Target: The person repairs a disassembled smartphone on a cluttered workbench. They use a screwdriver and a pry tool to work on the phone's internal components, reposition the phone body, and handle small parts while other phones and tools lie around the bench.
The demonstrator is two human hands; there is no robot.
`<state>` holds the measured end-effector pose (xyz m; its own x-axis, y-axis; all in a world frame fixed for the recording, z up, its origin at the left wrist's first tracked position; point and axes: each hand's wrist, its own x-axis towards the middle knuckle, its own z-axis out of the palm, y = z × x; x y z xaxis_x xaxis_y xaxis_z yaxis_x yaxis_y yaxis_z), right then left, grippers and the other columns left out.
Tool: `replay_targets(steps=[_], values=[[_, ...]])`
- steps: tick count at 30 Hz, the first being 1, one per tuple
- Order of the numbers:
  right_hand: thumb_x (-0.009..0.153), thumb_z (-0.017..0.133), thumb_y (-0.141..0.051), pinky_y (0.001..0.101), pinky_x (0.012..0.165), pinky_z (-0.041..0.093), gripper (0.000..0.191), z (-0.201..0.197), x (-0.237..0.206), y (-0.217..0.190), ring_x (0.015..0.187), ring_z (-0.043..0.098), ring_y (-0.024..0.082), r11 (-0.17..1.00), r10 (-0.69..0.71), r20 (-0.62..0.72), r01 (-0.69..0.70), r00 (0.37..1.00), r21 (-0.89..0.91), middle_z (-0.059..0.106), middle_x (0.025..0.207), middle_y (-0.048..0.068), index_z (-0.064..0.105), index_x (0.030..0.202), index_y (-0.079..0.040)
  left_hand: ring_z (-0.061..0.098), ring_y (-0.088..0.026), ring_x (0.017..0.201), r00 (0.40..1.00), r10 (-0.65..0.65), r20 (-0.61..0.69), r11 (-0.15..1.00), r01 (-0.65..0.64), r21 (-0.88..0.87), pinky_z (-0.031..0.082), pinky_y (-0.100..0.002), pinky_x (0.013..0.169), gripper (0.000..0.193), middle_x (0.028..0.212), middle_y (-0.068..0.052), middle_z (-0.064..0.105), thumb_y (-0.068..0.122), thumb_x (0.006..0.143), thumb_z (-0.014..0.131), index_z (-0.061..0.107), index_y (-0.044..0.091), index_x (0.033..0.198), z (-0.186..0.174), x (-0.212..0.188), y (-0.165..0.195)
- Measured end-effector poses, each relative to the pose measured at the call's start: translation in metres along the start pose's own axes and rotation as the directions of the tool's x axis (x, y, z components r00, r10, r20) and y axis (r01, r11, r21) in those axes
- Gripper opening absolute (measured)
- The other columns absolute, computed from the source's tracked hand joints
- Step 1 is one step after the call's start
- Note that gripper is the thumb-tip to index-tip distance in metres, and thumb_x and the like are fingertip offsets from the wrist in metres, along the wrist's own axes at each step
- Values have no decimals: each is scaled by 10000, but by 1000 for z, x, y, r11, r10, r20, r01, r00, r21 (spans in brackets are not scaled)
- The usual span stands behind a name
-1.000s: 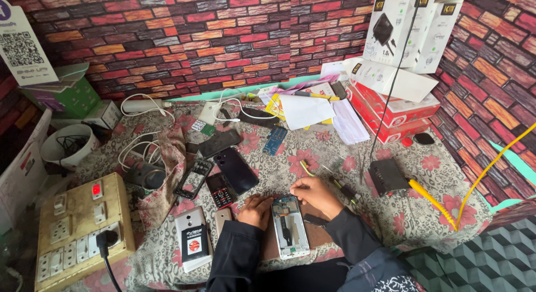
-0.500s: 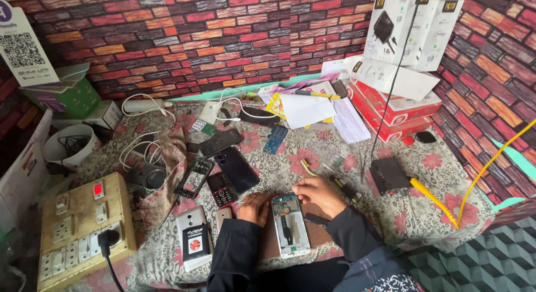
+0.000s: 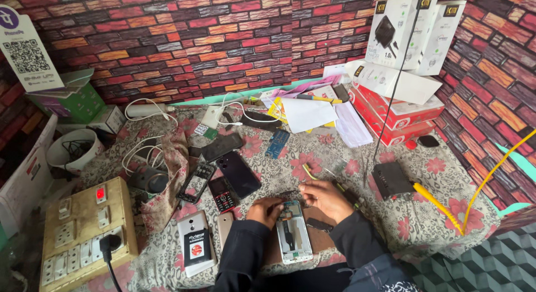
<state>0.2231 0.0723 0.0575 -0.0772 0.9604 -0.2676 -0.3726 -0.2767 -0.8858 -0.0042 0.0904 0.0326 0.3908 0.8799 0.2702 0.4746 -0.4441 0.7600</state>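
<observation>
An opened phone [image 3: 293, 236] lies back-side up on a brown mat [image 3: 319, 241] near the table's front edge, its inner parts showing. My left hand [image 3: 264, 210] rests against the phone's upper left corner. My right hand [image 3: 324, 197] is at its top right edge, fingers curled over a small dark part there. Whether that hand grips a tool I cannot tell. A yellow-handled tool [image 3: 309, 172] lies just beyond my right hand.
Several phones [image 3: 223, 174] lie left of the mat, with a white box [image 3: 195, 244] near the front. A switchboard [image 3: 84, 230] stands at front left. Red and white boxes [image 3: 399, 110] are stacked at back right. A black box [image 3: 392, 180] with a yellow cable [image 3: 441, 205] sits right.
The opened phone has slid slightly, and both hands have closed in on its top end. My right hand moved down from the cloth onto the phone's upper edge.
</observation>
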Motion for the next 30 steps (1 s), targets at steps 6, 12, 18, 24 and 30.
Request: replay_targets(steps=[6,12,18,24,30], values=[[908,728,-99,269,626,488,130,-2,1,4,726,616,114,997,-11,14,10,1000,71,661,830,18,731,995,-2,759,-271,841,964,-219,150,975,221,-1,583,-368,814,259,900,-124,784,344,859,762,815,137,1006,-1,22,-1],[912,726,-92,271,638,493,130,-6,-1,7,736,615,114,996,-1,15,0,1000,94,659,833,20,723,1007,-2,757,-227,800,915,-313,255,935,344,-88,583,-340,778,291,862,-114,789,345,791,805,827,112,965,4,35,-12],[921,725,-95,270,636,492,128,-5,-1,5,734,610,106,996,6,14,-7,1000,86,653,826,19,720,1009,-2,744,-209,761,863,-420,281,877,465,-119,586,-338,746,297,817,-117,786,320,765,772,821,82,936,10,44,-3],[914,721,-86,272,634,496,132,-4,-2,5,733,614,107,997,1,5,-1,1000,83,661,829,22,730,1009,5,745,-214,777,837,-492,241,854,517,-52,580,-349,776,338,826,-120,779,369,744,769,821,100,942,11,42,3],[917,719,-79,271,636,496,135,-5,-1,6,732,613,113,996,-5,9,4,1000,84,664,835,29,733,1016,12,735,-228,781,840,-498,217,861,509,6,572,-359,788,341,820,-130,766,382,747,777,820,96,926,9,40,6]])
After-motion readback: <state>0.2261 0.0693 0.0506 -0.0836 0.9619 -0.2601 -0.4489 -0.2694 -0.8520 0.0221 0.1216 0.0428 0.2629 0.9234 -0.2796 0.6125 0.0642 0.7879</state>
